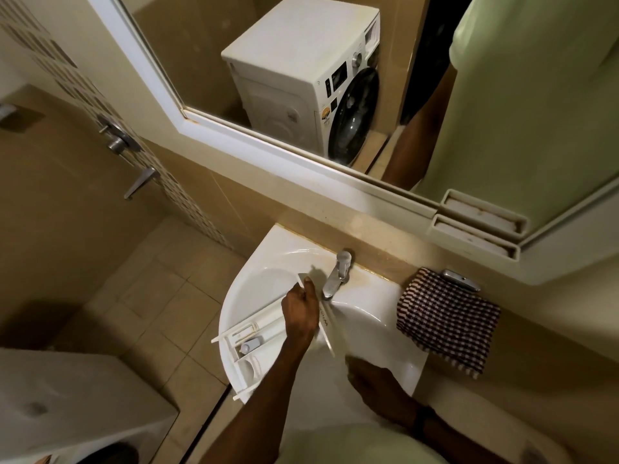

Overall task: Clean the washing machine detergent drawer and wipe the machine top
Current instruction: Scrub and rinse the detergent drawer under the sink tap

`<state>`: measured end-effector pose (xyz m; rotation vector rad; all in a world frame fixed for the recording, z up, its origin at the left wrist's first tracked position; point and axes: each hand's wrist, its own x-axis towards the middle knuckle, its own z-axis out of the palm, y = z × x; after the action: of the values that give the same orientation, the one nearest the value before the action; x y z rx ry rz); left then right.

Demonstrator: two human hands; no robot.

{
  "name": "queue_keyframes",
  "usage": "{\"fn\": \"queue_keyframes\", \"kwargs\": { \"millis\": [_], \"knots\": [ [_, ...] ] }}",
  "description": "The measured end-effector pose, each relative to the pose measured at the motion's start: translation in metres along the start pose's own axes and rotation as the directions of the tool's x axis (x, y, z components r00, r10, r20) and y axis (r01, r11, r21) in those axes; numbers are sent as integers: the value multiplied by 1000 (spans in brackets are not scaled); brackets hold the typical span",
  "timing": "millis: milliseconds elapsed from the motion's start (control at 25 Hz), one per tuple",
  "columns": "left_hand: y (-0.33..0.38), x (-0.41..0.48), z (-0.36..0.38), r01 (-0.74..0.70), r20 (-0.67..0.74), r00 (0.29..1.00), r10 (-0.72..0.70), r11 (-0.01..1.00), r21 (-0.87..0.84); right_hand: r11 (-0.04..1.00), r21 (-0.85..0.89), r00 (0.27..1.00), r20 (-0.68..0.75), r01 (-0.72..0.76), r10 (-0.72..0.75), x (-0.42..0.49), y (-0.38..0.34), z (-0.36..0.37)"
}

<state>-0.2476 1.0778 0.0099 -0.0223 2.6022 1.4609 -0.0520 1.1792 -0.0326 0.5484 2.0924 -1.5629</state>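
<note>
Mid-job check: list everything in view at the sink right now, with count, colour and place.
white plastic detergent drawer: one, white, lying in the basin's left half
white ceramic corner basin: one, white, below the mirror
chrome tap: one, silver, at the basin's back rim
checked fabric cloth: one, dark red and white, on the counter to the right of the basin
white-framed wall mirror: one, above the basin
white front-loading washing machine: one, white, reflected in the mirror
metal door handle: one, grey, far left
left hand: grips the drawer near its front panel
right hand: at the basin's near rim, grip unclear
</note>
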Motion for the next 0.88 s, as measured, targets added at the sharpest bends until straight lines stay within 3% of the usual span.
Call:
{"fn": "queue_keyframes", "kwargs": {
  "millis": [120,240,320,400,520,600,720,800,840,880],
  "knots": [
    [10,-6,-10,-6,-144,990,1,999,-37,934,325,984,-41,-149,171,-5,3,-10],
    [14,-31,-18,-37,-297,955,7,995,-93,752,645,970,-66,-138,235,2,-31,-25],
    [16,-51,-20,-82,-369,929,24,987,-142,608,765,950,17,-214,313,13,-56,-26],
    [21,-66,-21,-130,-413,910,48,976,-173,536,800,941,101,-270,323,28,-77,-22],
    [25,-87,-22,-166,-392,917,70,962,-216,544,791,955,169,-280,245,43,-98,-12],
    [24,-101,-27,-205,-363,923,129,962,-182,560,786,957,139,-263,255,46,-108,-14],
    [25,-113,-51,-393,-329,870,366,919,-19,585,795,960,-15,-157,279,45,-111,-20],
    [24,-119,-73,-543,-314,781,540,835,85,648,759,950,-156,-60,271,40,-116,-30],
    [24,-123,-84,-573,-328,761,560,817,67,677,735,943,-211,-21,258,37,-119,-36],
    [26,-125,-95,-548,-359,783,507,836,-14,708,706,937,-260,19,235,35,-123,-42]
  ]
}}
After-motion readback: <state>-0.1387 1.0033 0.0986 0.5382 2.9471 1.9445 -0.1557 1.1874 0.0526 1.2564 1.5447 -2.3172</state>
